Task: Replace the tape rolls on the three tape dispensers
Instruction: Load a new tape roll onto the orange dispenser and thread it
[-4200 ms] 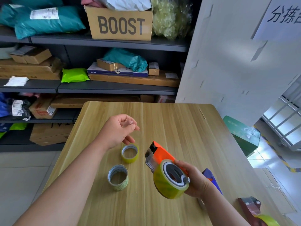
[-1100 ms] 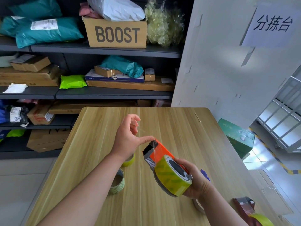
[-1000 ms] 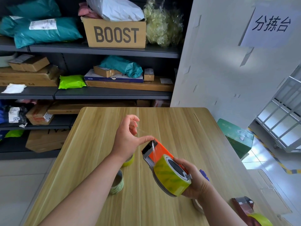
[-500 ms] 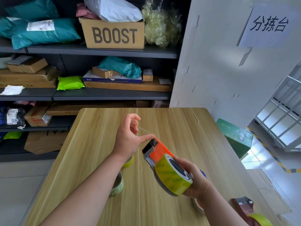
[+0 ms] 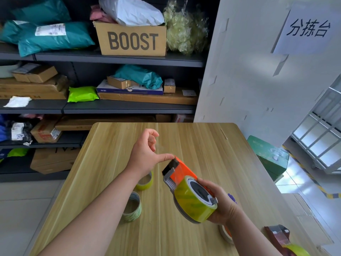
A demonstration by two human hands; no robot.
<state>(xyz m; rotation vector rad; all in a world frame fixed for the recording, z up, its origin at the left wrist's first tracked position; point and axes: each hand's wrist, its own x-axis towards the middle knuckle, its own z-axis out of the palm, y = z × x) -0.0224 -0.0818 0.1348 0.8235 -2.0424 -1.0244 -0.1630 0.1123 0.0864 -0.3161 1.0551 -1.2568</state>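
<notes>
My right hand [image 5: 224,202] grips an orange tape dispenser [image 5: 181,171] that carries a full yellow-green tape roll [image 5: 193,204], held above the wooden table [image 5: 203,145]. My left hand [image 5: 146,154] is at the dispenser's toothed front end, thumb pressed on the blade area, with a clear strip of tape [image 5: 161,147] pinched between thumb and fingers. Two thin, nearly used-up rolls lie on the table under my left forearm: one yellow [image 5: 145,182], one pale [image 5: 132,209]. A dark red dispenser [image 5: 278,235] with a yellow roll [image 5: 298,251] lies at the bottom right.
A purple dispenser [image 5: 232,197] and another roll [image 5: 225,234] are mostly hidden behind my right hand. Shelves with boxes and parcels [image 5: 129,39] stand beyond the table. A white wall [image 5: 249,71] is at the right, a green box [image 5: 267,157] on the floor beside the table.
My left hand left the small roll on the table and came up to the dispenser's blade, holding the tape end. In the last second both hands barely move.
</notes>
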